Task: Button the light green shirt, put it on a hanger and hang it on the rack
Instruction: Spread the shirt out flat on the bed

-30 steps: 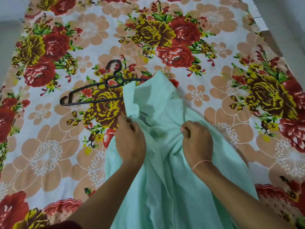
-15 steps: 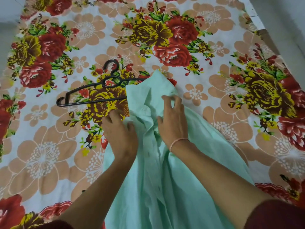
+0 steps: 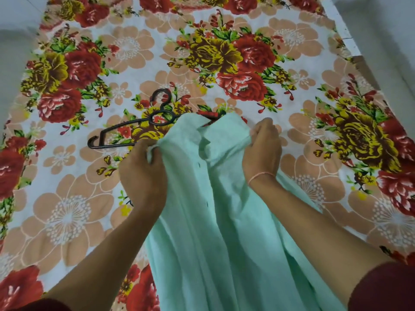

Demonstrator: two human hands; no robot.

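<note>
The light green shirt (image 3: 215, 221) lies lengthwise on the flowered bed sheet (image 3: 67, 221), collar end away from me, with small dark buttons down its front. My left hand (image 3: 143, 176) grips the shirt's left shoulder edge. My right hand (image 3: 262, 149) grips the right shoulder edge beside the collar. A black plastic hanger (image 3: 143, 124) lies flat on the sheet just beyond my left hand; its right arm is hidden under the shirt's collar.
The sheet covers a bed whose right edge (image 3: 343, 34) runs along a pale floor. A grey wall or floor strip (image 3: 13, 52) shows at the left. No rack is in view.
Both hands have moved apart from the shirt's middle to its two shoulder edges and closed on the cloth. The collar end is now spread wider over the hanger's right arm.
</note>
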